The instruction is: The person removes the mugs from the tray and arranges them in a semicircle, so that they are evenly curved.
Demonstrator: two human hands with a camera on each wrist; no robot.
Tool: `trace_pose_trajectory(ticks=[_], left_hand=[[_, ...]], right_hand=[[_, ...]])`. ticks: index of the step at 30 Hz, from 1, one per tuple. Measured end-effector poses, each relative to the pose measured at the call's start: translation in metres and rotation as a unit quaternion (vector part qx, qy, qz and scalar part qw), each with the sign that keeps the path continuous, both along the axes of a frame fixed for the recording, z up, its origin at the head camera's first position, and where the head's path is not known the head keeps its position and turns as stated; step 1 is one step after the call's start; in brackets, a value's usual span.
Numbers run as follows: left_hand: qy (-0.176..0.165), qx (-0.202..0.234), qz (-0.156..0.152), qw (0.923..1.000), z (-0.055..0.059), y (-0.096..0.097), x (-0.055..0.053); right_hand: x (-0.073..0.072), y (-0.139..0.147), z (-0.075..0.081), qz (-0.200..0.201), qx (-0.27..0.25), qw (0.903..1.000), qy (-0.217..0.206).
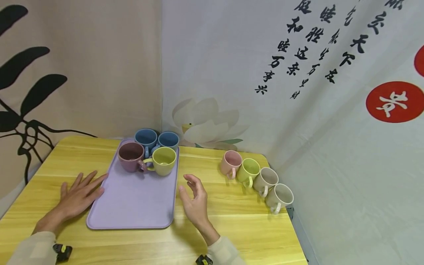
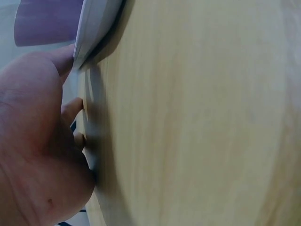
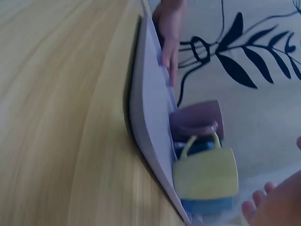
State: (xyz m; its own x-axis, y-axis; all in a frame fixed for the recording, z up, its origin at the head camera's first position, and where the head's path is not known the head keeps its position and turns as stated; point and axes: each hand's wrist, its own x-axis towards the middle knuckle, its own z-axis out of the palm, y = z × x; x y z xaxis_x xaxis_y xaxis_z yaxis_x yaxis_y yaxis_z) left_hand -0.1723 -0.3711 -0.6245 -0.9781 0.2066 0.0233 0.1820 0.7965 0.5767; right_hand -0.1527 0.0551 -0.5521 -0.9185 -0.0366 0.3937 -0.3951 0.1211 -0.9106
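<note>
- Neither grip holds anything: left hand (image 1: 77,197) lies spread, touching the left edge of the lilac tray (image 1: 135,202); right hand (image 1: 196,202), loosely curved, hovers beside it.
- Tray, resting on the tabletop (image 1: 232,235), looks stiff, smooth; opposite edges suit lifting.
- Purple mug (image 1: 130,162), yellow mug (image 1: 164,165), blue mugs (image 1: 146,137) at its far end seem breakable; handles (image 1: 142,166) suit grasping.

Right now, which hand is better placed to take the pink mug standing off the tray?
Probably the right hand: it holds nothing and is nearer the pink mug, while the left hand touches the tray's left edge.
</note>
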Motion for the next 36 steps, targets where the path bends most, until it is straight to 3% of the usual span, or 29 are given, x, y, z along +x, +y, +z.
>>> trace_pose_trajectory(ticks=[8,17,26,36], left_hand=[[-0.002,0.003,0.001,1.0000,0.000,0.000,-0.001],[-0.007,0.005,0.001,1.0000,-0.001,0.000,-0.001],[-0.006,0.007,0.000,1.0000,0.000,0.001,0.000],[-0.014,0.007,0.004,0.9999,0.002,0.000,0.000]], right_hand=[[-0.008,-0.030,0.005,0.071,0.056,0.9931,-0.075],[-0.028,-0.059,0.005,0.112,0.100,0.9808,-0.125],[-0.047,-0.090,-0.001,0.102,0.151,0.9759,-0.120],[-0.060,-0.113,-0.003,0.090,0.167,0.9746,-0.119]])
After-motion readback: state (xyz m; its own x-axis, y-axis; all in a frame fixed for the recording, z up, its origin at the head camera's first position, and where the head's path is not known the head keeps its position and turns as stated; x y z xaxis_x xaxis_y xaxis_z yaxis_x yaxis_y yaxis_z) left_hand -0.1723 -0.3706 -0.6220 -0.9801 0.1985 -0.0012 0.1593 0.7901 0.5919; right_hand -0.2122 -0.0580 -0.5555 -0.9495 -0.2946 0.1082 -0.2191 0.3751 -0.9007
